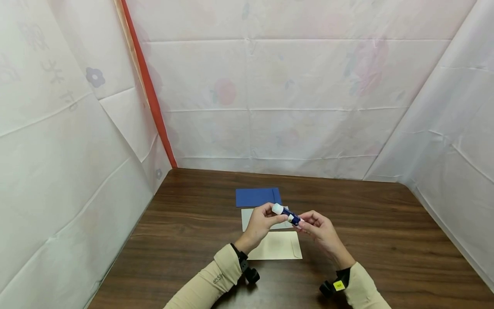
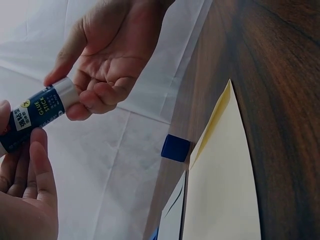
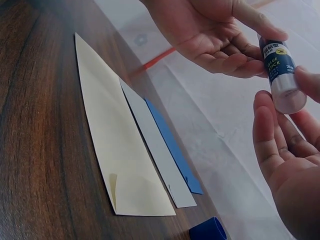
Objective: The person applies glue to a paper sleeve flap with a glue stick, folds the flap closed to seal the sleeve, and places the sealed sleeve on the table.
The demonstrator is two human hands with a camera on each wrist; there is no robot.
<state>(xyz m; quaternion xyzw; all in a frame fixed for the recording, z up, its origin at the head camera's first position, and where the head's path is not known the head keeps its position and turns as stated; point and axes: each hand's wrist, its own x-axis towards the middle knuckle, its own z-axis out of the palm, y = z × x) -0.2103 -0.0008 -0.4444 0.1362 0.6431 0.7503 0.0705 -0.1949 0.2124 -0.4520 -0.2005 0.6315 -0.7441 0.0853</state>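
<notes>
Both hands hold a glue stick (image 1: 291,216) with a dark blue label, above the table. My left hand (image 1: 259,224) pinches its body between thumb and fingers, close to the white end. At the other end, the thumb and fingers of my right hand (image 1: 324,234) pinch the pale, clear base. The label's printing shows in the left wrist view, on the glue stick (image 2: 37,114). Below the hands lies a cream envelope (image 1: 275,246), with a light grey envelope (image 1: 247,219) beyond it, partly covered by the left hand. A blue envelope (image 1: 254,198) lies farthest back.
A small blue cap (image 2: 175,148) sits on the table by the flap end of the envelopes; the right wrist view shows this cap (image 3: 207,230) too. The brown wooden table (image 1: 386,231) is bordered by white printed sheets (image 1: 308,86) at the back and sides.
</notes>
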